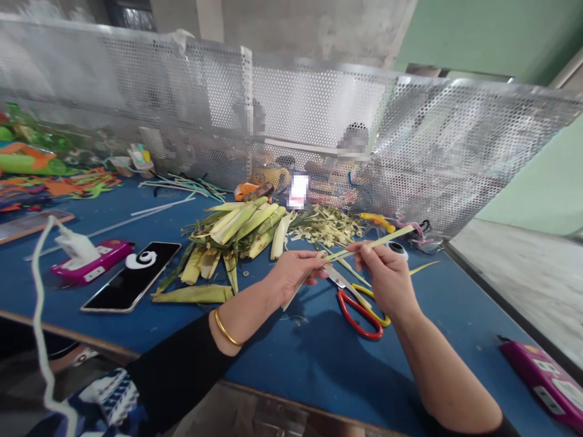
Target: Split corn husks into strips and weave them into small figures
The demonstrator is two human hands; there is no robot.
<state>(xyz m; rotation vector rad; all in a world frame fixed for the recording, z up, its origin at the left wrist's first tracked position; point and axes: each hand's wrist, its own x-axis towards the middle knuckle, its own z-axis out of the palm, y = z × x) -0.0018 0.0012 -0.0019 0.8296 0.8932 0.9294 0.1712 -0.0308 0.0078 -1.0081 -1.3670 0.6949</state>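
Between my two hands runs a narrow pale green leaf strip. My left hand pinches its lower end, where a small loop shows and a tail hangs down. My right hand grips the strip farther up, its tip sticking out at the upper right. Beneath the hands, scissors with one red and one yellow handle lie on the blue table. To the left of my left hand is a heap of green husk leaves. Small cut scraps are piled behind the hands.
A black phone and a purple power strip lie at left, with a white cable. Another purple power strip is at right. A perforated metal screen borders the back; a lit phone stands before it.
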